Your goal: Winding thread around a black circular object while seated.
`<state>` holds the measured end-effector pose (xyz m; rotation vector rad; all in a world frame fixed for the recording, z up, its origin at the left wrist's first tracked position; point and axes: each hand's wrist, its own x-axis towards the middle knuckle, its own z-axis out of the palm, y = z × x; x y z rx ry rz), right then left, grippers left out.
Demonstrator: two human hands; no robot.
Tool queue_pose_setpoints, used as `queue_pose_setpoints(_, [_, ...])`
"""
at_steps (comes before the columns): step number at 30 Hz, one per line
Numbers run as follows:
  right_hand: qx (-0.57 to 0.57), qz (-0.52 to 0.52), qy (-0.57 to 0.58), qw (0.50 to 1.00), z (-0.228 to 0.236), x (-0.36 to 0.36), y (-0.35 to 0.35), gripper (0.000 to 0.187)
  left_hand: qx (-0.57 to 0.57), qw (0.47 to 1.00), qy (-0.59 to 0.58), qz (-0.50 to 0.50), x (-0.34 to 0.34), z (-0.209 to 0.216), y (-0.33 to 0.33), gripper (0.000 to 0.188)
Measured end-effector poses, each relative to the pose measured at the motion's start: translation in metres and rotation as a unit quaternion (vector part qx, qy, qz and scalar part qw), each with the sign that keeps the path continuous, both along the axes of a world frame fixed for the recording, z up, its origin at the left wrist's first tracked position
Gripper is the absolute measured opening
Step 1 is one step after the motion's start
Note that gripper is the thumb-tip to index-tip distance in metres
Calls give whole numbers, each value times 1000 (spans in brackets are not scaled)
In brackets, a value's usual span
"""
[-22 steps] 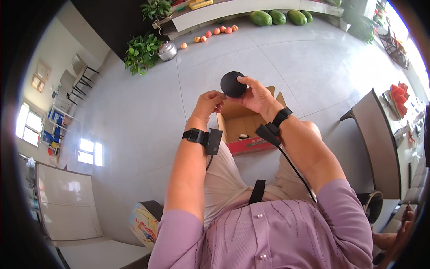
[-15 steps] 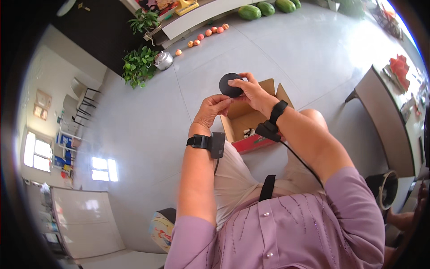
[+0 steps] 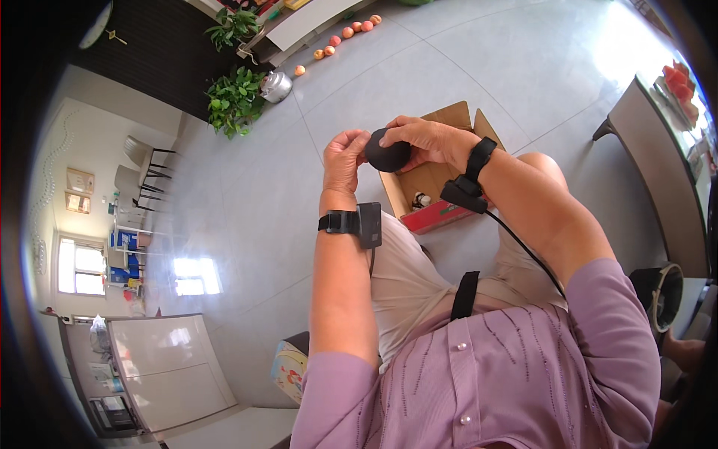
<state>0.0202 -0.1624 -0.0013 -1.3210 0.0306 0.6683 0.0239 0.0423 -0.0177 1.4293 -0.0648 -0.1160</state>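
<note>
A black round object (image 3: pixel 388 152), smooth and about palm-sized, is gripped in my right hand (image 3: pixel 424 140), the thumb lying across its top. At its left edge my left hand (image 3: pixel 345 155) is closed in a pinch; whatever lies between those fingertips is too small to make out. Below and just beyond both hands stands an open cardboard box (image 3: pixel 440 215) with a red front and raised flaps. Inside it lies a small white and black item (image 3: pixel 421 200), partly hidden by the box wall. Both wrists carry black straps with small devices.
Farther off on the grey tiled floor are a metal kettle (image 3: pixel 276 87), a leafy plant (image 3: pixel 232 103) and a row of peaches (image 3: pixel 348 33). A table (image 3: pixel 649 161) stands at the right. A cabinet (image 3: pixel 172 367) fills the lower left.
My left hand has risen to the left side of the black round object from below it. The right hand has turned the object slightly. The whole view has shifted a little.
</note>
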Motion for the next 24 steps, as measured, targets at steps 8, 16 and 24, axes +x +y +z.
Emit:
queue_pose_setpoints(8, [192, 30, 71, 978, 8, -6, -4, 43, 2, 998, 51, 36, 1, 1, -3, 15])
queue_pose_setpoints(16, [340, -80, 16, 937, 13, -6, 1, 49, 115, 990, -73, -24, 7, -4, -1, 13])
queue_pose_setpoints(24, [152, -25, -43, 987, 22, -6, -4, 69, 155, 987, 25, 30, -8, 15, -9, 18])
